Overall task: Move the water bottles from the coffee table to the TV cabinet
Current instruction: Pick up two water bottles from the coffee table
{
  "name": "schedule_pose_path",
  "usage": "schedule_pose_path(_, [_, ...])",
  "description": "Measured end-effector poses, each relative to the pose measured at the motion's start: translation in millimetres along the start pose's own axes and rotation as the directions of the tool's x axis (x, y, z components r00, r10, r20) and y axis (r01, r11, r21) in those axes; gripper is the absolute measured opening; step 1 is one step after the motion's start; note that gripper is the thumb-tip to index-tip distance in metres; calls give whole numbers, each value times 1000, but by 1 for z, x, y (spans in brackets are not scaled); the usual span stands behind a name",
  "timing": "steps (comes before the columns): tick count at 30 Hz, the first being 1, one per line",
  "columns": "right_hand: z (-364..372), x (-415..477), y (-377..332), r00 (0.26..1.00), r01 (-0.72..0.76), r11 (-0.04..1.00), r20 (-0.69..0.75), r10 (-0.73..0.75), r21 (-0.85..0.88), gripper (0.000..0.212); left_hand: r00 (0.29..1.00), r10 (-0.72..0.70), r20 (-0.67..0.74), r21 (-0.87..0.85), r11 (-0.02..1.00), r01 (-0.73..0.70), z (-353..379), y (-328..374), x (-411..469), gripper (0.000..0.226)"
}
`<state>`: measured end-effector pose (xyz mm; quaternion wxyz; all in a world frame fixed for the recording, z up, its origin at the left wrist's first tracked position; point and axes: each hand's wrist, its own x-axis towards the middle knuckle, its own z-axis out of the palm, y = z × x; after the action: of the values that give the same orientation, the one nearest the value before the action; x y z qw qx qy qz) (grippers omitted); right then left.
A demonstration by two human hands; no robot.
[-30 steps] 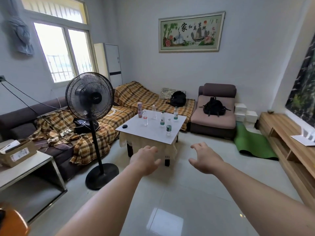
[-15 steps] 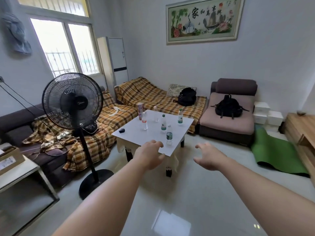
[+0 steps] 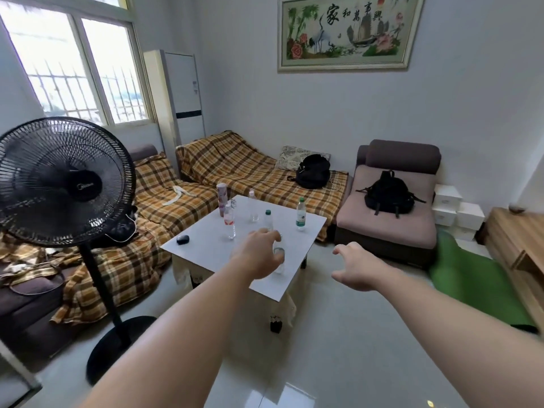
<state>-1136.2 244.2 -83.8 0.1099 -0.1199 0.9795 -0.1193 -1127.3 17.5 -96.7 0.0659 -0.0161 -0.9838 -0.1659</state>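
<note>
On the white, flat top of the coffee table (image 3: pixel 206 245) stand several clear plastic water bottles: one with a red label (image 3: pixel 229 221) toward the left, one with a green cap and green label (image 3: pixel 300 213) toward the far right corner, a plain clear one (image 3: pixel 252 206) further back, another green-capped one (image 3: pixel 268 219) near the middle, and one near the front edge (image 3: pixel 279 259), partly hidden behind the left hand. A tall pinkish cylinder (image 3: pixel 222 198) and a small dark oval object (image 3: pixel 182 239) also sit on the top. Around it are glossy pale floor tiles, sofas draped in orange plaid cloth (image 3: pixel 235 169), a black standing fan (image 3: pixel 63 181) at the left, and a light wooden TV cabinet (image 3: pixel 518 242) at the right edge (only its end shows).

The left hand (image 3: pixel 259 251) reaches over the table with fingers curved and spread, in front of the nearest bottle; whether it touches the bottle cannot be told. The right hand (image 3: pixel 357 267) hangs beside the table's right edge, fingers loosely spread, holding nothing.
</note>
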Motion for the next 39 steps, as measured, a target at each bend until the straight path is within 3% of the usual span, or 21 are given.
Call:
schedule_pose_path(5, [-27,88,-12,1000,-18,998,-23,17,-56,60,998,5,-66,-89,996,-11,-4,-33,89,39])
schedule_pose_path(17, [-51,251,-33,998,60,991,-19,-62,-117,62,997,-11,-72,-31,999,9,6,-84,233,38])
schedule_pose_path(26, [-58,390,15,992,126,988,-14,-128,-93,63,992,-101,-76,-13,995,100,47,-91,331,35])
schedule_pose_path(35, [-99,533,98,966,257,965,7,-258,49,60,955,-285,-80,-12,958,285,85,-43,460,36])
schedule_pose_path(39, [-118,582,135,952,303,952,35,-304,28,51,932,-349,-101,13,936,352,109,-33,497,36])
